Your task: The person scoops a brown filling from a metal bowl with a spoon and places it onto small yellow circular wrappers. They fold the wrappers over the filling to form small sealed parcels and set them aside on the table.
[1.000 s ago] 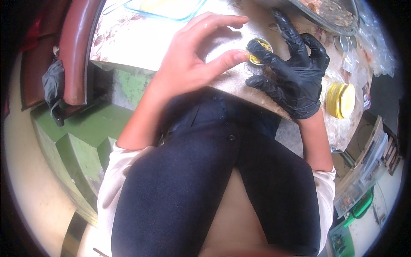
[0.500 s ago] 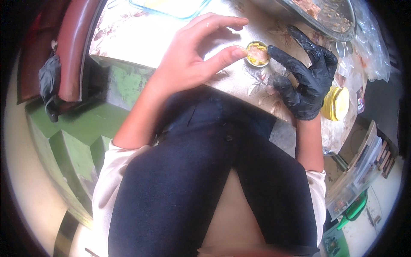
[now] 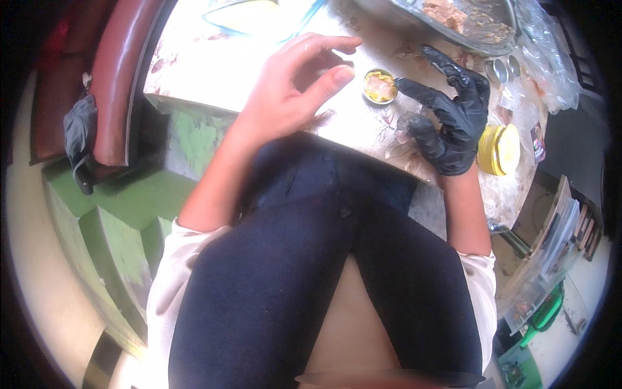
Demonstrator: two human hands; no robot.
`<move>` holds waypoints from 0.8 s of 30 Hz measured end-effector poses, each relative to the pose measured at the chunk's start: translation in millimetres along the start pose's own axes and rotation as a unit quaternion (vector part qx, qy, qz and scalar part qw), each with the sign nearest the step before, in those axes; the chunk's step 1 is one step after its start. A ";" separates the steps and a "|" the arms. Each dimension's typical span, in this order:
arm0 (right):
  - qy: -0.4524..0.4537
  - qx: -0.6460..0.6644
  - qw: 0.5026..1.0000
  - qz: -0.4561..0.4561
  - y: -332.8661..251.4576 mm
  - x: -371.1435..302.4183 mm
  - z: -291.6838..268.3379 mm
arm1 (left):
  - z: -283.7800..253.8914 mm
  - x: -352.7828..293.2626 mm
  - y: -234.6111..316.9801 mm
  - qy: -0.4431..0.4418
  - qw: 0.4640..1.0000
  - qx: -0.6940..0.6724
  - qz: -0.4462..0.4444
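Note:
A small round metal mould (image 3: 368,93) sits on the table, lined with a yellow wrapper (image 3: 372,80) and holding pinkish minced filling (image 3: 382,89). My bare left hand (image 3: 288,87) hovers to its left, thumb and fingers apart, with nothing in it. On the other side is my right hand (image 3: 450,110) in a black glove, its fingers spread. The right index fingertip is at the mould's rim; whether it presses on it I cannot tell. A stack of round yellow wrappers (image 3: 499,150) stands just right of the glove.
At the far right a large metal tray (image 3: 483,47) holds a lump of pinkish mince (image 3: 444,15). Two small metal moulds (image 3: 497,70) lie near clear plastic bags (image 3: 544,58). A glass dish (image 3: 223,27) with something pale yellow stands at the far left of the patterned tablecloth (image 3: 194,78).
My left thumb has come away from the mould's rim, leaving a gap. My right index finger stays at the rim. The whole view has shifted slightly.

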State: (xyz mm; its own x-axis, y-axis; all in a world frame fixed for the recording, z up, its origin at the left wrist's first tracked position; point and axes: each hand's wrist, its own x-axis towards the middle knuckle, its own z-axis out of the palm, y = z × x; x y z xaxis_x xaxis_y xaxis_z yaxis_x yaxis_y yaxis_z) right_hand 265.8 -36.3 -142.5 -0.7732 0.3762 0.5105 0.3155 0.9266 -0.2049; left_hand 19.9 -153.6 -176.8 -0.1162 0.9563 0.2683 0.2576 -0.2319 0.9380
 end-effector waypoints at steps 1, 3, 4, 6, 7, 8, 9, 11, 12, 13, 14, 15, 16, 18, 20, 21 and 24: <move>0.011 -0.011 1.000 0.007 0.9 -0.7 0.9 | -0.5 0.3 1.8 -0.010 1.000 0.009 -0.005; -0.004 -0.013 1.000 0.003 -0.5 -0.7 4.4 | 1.2 1.0 6.9 -0.011 1.000 0.016 -0.002; -0.023 -0.021 0.999 -0.011 -2.9 -0.1 6.3 | 2.8 1.5 10.2 -0.014 1.000 0.021 0.002; -0.008 -0.034 0.998 -0.042 -8.2 3.4 8.6 | 8.8 2.9 16.9 -0.025 0.997 0.070 0.000; 0.005 -0.016 0.999 -0.030 -10.2 4.8 5.8 | 12.4 3.0 20.1 -0.036 0.995 0.098 -0.010; 0.029 0.003 0.999 -0.020 -11.9 5.8 2.1 | 17.5 4.6 22.2 -0.031 0.986 0.161 0.017; 0.070 0.022 0.997 -0.022 -13.7 6.0 -2.7 | 22.0 5.8 24.0 -0.033 0.984 0.168 0.047; 0.101 0.037 0.994 0.002 -12.2 1.9 -19.5 | 33.0 7.2 26.5 -0.034 0.979 0.184 0.075; 0.106 0.042 0.993 0.020 -12.9 -3.5 -28.3 | 37.2 8.9 27.2 -0.033 0.979 0.189 0.065; 0.087 0.047 0.993 0.058 -15.0 -10.4 -34.8 | 41.2 10.7 28.9 -0.047 0.975 0.212 0.038; 0.105 0.039 0.991 0.069 -19.0 -18.4 -38.4 | 44.6 11.9 31.8 -0.048 0.971 0.232 0.035; 0.101 0.048 0.989 0.094 -24.7 -29.9 -42.8 | 46.7 14.8 35.8 -0.042 0.966 0.254 0.027; 0.070 0.049 0.987 0.133 -28.9 -40.2 -46.1 | 47.6 14.7 43.3 -0.054 0.962 0.263 0.052; 0.139 0.006 0.984 0.109 -35.5 -56.9 -42.7 | 43.3 15.7 64.8 -0.079 0.963 0.252 0.051; 0.157 -0.020 0.981 0.107 -40.4 -77.1 -45.4 | 29.9 20.0 93.6 -0.132 0.969 0.200 0.051; 0.154 -0.045 0.979 0.126 -43.0 -88.2 -48.7 | 19.6 25.6 108.8 -0.163 0.968 0.177 0.073; 0.165 -0.107 0.965 0.172 -37.6 -119.9 -62.2 | -19.2 66.7 144.6 -0.127 0.965 0.207 0.098</move>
State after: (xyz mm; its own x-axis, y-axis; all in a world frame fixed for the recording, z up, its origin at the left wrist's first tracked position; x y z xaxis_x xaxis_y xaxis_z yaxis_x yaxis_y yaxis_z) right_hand 380.8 -116.4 -144.0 -0.3962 0.6072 0.6887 0.6565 0.7118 -0.2498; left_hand 31.0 -126.8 -19.1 0.1987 0.9263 0.3200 0.6184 -0.3719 0.6923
